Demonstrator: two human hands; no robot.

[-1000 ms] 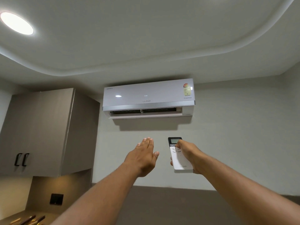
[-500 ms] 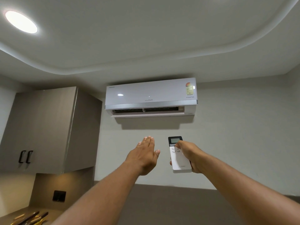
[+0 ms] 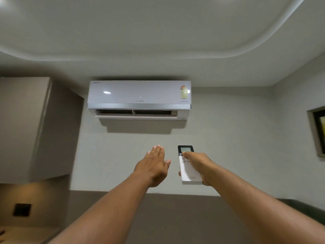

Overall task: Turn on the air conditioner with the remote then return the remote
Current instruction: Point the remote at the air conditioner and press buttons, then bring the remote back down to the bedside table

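Observation:
A white wall-mounted air conditioner (image 3: 139, 97) hangs high on the wall ahead, its bottom flap open. My right hand (image 3: 200, 166) holds a white remote (image 3: 188, 171) with a dark display, raised and pointed at the unit; the thumb rests on the buttons just below the display. To the left of the remote, my left hand (image 3: 153, 164) is stretched out flat and empty, fingers together, palm down, a short gap away from it.
A grey wall cabinet (image 3: 31, 129) juts out at the left. A framed picture (image 3: 319, 131) hangs on the right wall. A dark panel (image 3: 158, 217) covers the lower wall. A dark wall socket (image 3: 22, 209) sits at the lower left.
The view has swung right, so the cabinet slid left and the picture came into view. My thumb has moved up the remote toward the display. Both hands stay raised.

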